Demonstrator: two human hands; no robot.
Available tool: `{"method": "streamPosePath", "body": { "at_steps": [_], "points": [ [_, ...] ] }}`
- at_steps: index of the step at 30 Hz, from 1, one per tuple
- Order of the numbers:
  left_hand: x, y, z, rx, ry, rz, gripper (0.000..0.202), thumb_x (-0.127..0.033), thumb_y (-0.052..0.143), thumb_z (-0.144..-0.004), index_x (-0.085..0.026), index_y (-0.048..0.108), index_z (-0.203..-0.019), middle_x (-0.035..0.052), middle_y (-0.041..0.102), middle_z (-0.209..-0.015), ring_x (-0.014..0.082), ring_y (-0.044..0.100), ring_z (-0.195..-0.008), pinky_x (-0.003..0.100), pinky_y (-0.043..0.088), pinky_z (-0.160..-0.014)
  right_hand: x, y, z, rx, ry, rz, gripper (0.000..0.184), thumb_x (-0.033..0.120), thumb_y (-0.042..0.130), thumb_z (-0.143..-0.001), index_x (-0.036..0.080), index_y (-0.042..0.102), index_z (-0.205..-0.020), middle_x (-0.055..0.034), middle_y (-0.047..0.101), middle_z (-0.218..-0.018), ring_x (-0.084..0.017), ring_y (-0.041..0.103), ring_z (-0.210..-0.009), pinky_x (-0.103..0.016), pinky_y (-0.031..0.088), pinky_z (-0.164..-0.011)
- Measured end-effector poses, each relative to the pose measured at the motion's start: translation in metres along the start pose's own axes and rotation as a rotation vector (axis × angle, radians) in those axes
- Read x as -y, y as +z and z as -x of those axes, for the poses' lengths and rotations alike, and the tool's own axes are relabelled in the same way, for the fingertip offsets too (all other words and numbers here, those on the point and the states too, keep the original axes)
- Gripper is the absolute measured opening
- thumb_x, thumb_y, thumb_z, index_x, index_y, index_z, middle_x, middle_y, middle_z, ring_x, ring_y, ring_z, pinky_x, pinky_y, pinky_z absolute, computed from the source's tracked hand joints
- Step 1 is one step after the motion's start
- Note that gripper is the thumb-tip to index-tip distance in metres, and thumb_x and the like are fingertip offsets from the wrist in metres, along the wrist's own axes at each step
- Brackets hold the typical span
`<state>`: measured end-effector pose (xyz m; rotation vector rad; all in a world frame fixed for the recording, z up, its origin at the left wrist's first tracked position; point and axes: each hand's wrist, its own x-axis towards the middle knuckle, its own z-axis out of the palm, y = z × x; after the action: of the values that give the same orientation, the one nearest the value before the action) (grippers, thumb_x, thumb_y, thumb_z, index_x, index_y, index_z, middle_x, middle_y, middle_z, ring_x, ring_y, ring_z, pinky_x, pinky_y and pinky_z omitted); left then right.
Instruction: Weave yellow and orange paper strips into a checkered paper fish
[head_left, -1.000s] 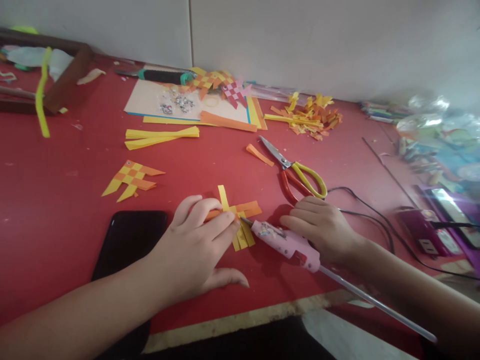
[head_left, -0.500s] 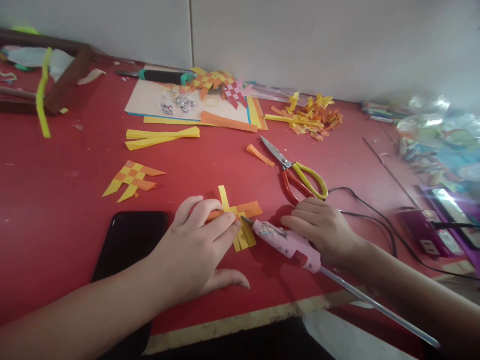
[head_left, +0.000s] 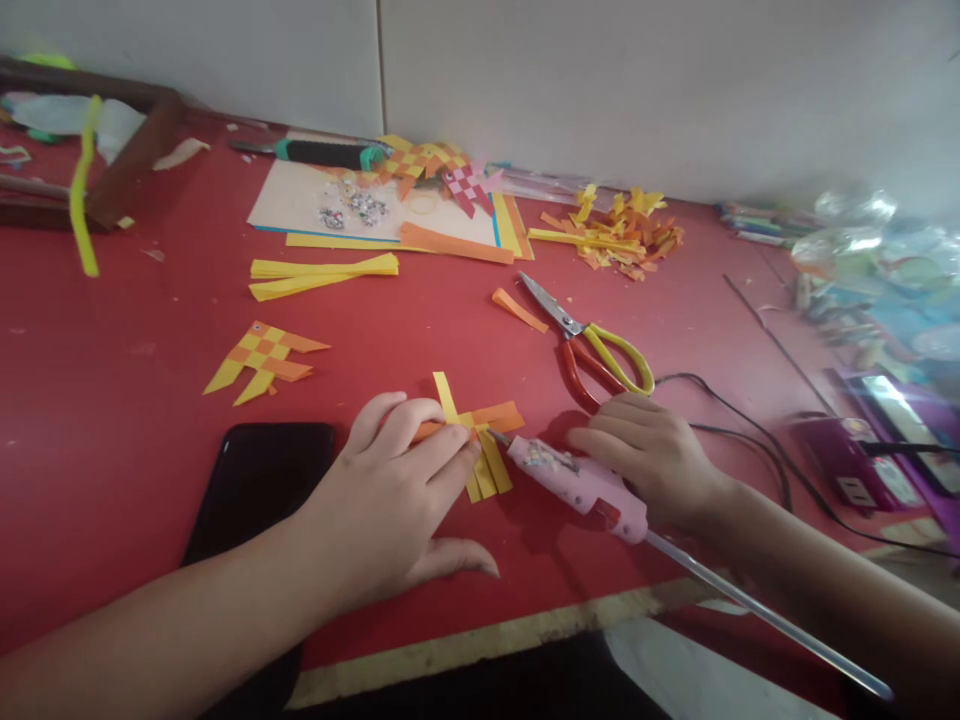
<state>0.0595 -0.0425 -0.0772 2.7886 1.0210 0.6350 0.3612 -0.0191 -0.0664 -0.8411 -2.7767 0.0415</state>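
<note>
My left hand (head_left: 394, 500) lies flat on the red table (head_left: 112, 400), fingers stretched out and pressing on a half-woven piece of yellow and orange paper strips (head_left: 480, 440). In my right hand (head_left: 652, 455) is a pink glue gun (head_left: 574, 480), gripped around its body. Its nozzle touches the strips just right of my left fingertips. A long clear glue stick (head_left: 765, 615) juts from the back of the gun toward the lower right.
Yellow-and-red scissors (head_left: 592, 345) lie just beyond my right hand. A black phone (head_left: 259, 480) sits under my left forearm. A finished woven paper fish (head_left: 262, 358), loose yellow strips (head_left: 322, 275), a scrap pile (head_left: 615, 232) and a card with more woven pieces (head_left: 360, 205) lie farther back. Cables (head_left: 742, 440) run right.
The glue gun's nozzle has shifted slightly to the right along the strips. My left hand has stayed in place.
</note>
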Motion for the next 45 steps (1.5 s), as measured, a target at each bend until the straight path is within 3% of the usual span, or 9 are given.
{"method": "streamPosePath", "body": {
  "at_steps": [3, 9, 12, 14, 16, 20, 32, 38, 45],
  "points": [
    [-0.001, -0.001, 0.001, 0.006, 0.010, -0.010, 0.073, -0.073, 0.054, -0.083, -0.010, 0.069, -0.117, 0.0097, 0.071, -0.117, 0.0329, 0.048, -0.109, 0.049, 0.027, -0.103, -0.012, 0.000, 0.003, -0.060, 0.097, 0.079, 0.020, 0.018, 0.049, -0.083, 0.016, 0.057, -0.101, -0.0066, 0.064, -0.078, -0.020, 0.056, -0.072, -0.034, 0.043, -0.068],
    [0.000, 0.000, 0.000, 0.009, 0.020, -0.007, 0.073, -0.072, 0.055, -0.082, -0.009, 0.068, -0.119, 0.0092, 0.071, -0.118, 0.0329, 0.048, -0.109, 0.049, 0.026, -0.104, -0.042, -0.010, 0.003, 0.020, 0.294, 0.300, 0.046, 0.008, 0.048, -0.070, 0.016, 0.059, -0.114, -0.0133, 0.064, -0.105, -0.030, 0.059, -0.095, -0.046, 0.047, -0.080],
    [0.001, 0.001, -0.001, -0.018, 0.039, -0.010, 0.071, -0.071, 0.057, -0.082, -0.008, 0.069, -0.115, 0.0101, 0.071, -0.115, 0.0329, 0.048, -0.107, 0.049, 0.027, -0.103, -0.020, -0.019, -0.006, -0.098, 0.366, 0.349, 0.048, 0.007, 0.051, -0.074, 0.016, 0.058, -0.120, -0.0177, 0.056, -0.117, -0.035, 0.055, -0.107, -0.054, 0.047, -0.084],
    [0.001, 0.002, -0.001, -0.026, 0.047, -0.011, 0.068, -0.069, 0.057, -0.083, -0.008, 0.069, -0.113, 0.0102, 0.071, -0.113, 0.0323, 0.049, -0.106, 0.049, 0.027, -0.103, 0.009, -0.018, -0.015, -0.179, 0.357, 0.178, 0.042, 0.007, 0.050, -0.078, 0.017, 0.060, -0.117, -0.0132, 0.059, -0.108, -0.028, 0.058, -0.099, -0.048, 0.051, -0.085],
    [0.001, 0.002, -0.002, -0.018, 0.041, -0.012, 0.068, -0.069, 0.057, -0.084, -0.009, 0.069, -0.113, 0.0102, 0.071, -0.113, 0.0317, 0.050, -0.105, 0.048, 0.028, -0.102, 0.040, -0.011, -0.025, -0.065, 0.265, -0.029, 0.040, 0.009, 0.047, -0.082, 0.016, 0.059, -0.119, -0.0112, 0.060, -0.107, -0.023, 0.060, -0.097, -0.040, 0.055, -0.083],
    [0.000, 0.001, -0.002, 0.005, 0.033, -0.023, 0.071, -0.072, 0.055, -0.083, -0.009, 0.068, -0.114, 0.0108, 0.070, -0.111, 0.0320, 0.050, -0.103, 0.049, 0.030, -0.100, 0.072, 0.012, -0.040, 0.066, 0.146, 0.012, 0.038, 0.010, 0.042, -0.084, 0.009, 0.062, -0.117, -0.0147, 0.063, -0.109, -0.024, 0.059, -0.095, -0.040, 0.058, -0.084],
    [0.003, -0.002, 0.000, 0.017, 0.064, -0.048, 0.069, -0.070, 0.051, -0.086, -0.009, 0.068, -0.113, 0.0128, 0.068, -0.118, 0.0335, 0.049, -0.108, 0.051, 0.031, -0.099, 0.068, 0.024, -0.050, 0.148, 0.134, -0.013, 0.030, 0.006, 0.040, -0.085, 0.008, 0.064, -0.103, -0.0129, 0.059, -0.094, -0.020, 0.046, -0.075, -0.036, 0.055, -0.069],
    [0.007, -0.014, -0.003, -0.133, -0.055, -0.116, 0.021, -0.031, 0.057, -0.092, -0.017, 0.071, -0.085, 0.0061, 0.071, -0.088, 0.0276, 0.056, -0.085, 0.045, 0.040, -0.077, 0.066, 0.025, -0.047, 0.050, 0.174, -0.093, 0.038, 0.003, 0.041, -0.081, 0.005, 0.063, -0.112, -0.0157, 0.059, -0.103, -0.023, 0.051, -0.088, -0.041, 0.057, -0.082],
    [0.007, -0.014, -0.002, -0.096, -0.032, -0.157, 0.020, -0.019, 0.058, -0.089, -0.017, 0.069, -0.073, 0.0037, 0.070, -0.076, 0.0231, 0.058, -0.076, 0.041, 0.042, -0.068, 0.068, 0.019, -0.042, -0.056, 0.293, -0.229, 0.049, 0.004, 0.041, -0.080, 0.010, 0.058, -0.125, -0.0151, 0.061, -0.116, -0.026, 0.057, -0.104, -0.047, 0.056, -0.092]
  ]
}}
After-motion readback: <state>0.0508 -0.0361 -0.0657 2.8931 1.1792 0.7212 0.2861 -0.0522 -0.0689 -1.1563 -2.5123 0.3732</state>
